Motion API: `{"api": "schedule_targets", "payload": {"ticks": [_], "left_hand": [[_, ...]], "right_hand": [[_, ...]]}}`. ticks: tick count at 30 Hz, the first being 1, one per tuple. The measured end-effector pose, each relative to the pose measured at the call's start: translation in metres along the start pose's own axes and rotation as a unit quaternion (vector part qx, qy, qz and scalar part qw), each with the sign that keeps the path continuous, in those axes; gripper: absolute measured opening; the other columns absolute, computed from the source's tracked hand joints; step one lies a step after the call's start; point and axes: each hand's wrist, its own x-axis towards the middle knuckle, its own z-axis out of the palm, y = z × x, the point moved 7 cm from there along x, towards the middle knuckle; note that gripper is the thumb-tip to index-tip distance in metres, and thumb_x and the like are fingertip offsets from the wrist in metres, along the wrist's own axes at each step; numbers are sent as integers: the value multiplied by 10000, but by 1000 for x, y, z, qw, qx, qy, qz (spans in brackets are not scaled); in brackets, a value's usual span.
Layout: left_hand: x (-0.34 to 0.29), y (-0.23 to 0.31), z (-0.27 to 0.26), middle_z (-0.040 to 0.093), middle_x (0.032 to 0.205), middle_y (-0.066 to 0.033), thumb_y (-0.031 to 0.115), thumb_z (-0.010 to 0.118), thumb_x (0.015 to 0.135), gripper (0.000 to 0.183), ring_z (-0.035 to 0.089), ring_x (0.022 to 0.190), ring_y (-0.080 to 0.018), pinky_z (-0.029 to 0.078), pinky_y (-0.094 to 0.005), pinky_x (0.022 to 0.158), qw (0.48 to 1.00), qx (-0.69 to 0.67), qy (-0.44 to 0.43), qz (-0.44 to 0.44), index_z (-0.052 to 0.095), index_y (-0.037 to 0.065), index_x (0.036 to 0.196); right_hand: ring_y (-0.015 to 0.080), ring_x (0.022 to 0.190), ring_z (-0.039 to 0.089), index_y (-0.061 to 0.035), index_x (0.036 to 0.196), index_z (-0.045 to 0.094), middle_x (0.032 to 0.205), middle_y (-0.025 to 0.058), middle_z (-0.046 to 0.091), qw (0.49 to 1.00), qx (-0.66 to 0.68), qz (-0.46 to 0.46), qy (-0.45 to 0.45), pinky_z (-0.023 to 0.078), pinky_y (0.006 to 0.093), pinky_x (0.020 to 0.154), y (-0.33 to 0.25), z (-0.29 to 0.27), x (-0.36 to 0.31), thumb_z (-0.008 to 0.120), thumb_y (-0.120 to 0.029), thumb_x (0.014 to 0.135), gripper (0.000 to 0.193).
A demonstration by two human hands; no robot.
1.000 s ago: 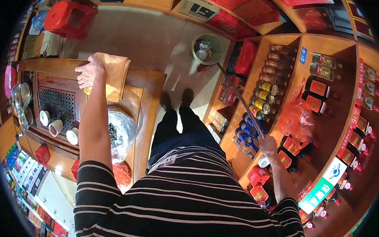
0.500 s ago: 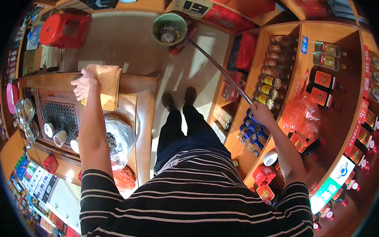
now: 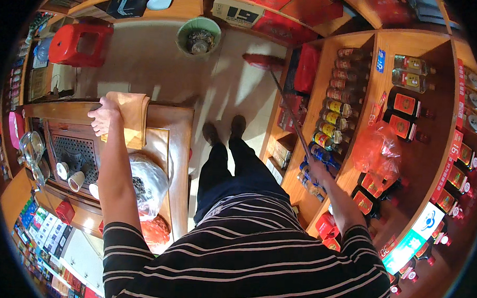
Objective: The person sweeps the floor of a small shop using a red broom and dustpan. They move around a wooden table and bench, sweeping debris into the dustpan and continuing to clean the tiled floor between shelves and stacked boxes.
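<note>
Waste (image 3: 201, 42) already in bin (image 3: 195, 23); broom head (image 3: 263, 61) apart from it; can't tell what's left on floor (image 3: 147, 56). Right hand (image 3: 317, 166) grips handle (image 3: 292, 113); left hand (image 3: 106, 116) at cloth (image 3: 130, 124), grip unclear.

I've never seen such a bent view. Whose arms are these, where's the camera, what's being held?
No robot: a person works bare-handed. The view comes from a fisheye camera worn on the head, looking down; its wide lens bends straight edges. The left hand touches a folded orange cloth on a wooden table, which also bears small white cups and a clear plastic bag. The right hand holds a long handle slanting to what looks like a red broom, near a green bin.
</note>
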Motion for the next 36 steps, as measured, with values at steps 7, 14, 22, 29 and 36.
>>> {"api": "schedule_targets", "payload": {"ticks": [7,14,22,29,36], "left_hand": [[1,2,0,553,1130,-212,553,484,751,635,512,1074,-322,316,-425,923,1000,10,-14,-12,493,68,1160],[-8,2,-6,549,1138,-230,530,476,744,643,512,1082,-345,317,-441,930,1000,-5,-17,2,488,39,1159],[-5,-4,-1,530,1167,-233,543,482,747,658,508,1090,-338,319,-437,938,999,-28,-34,-10,486,44,1175],[35,-12,4,471,1301,-220,609,492,760,825,448,1205,-360,363,-450,992,960,-182,-212,20,385,17,1326],[-113,-96,-141,548,1197,-190,57,595,811,471,528,1092,-303,378,-364,965,724,-419,-122,534,450,-17,1254]], "right_hand": [[110,329,335,-138,656,450,472,-23,377,988,143,50,-41,250,271,314,29,10,-60,451,-522,896,453],[173,344,377,-116,586,429,458,33,403,992,72,-2,-99,281,321,338,-22,72,107,320,-563,927,572],[185,322,392,-104,607,424,457,53,404,978,69,175,-93,304,341,303,223,133,-36,316,-643,891,619],[103,308,322,-110,666,442,445,-12,353,980,136,137,-49,238,259,289,271,112,-151,388,-580,912,533],[221,374,463,-52,671,473,477,74,458,986,50,-139,-76,360,358,357,106,122,-9,410,-273,912,333]]}}
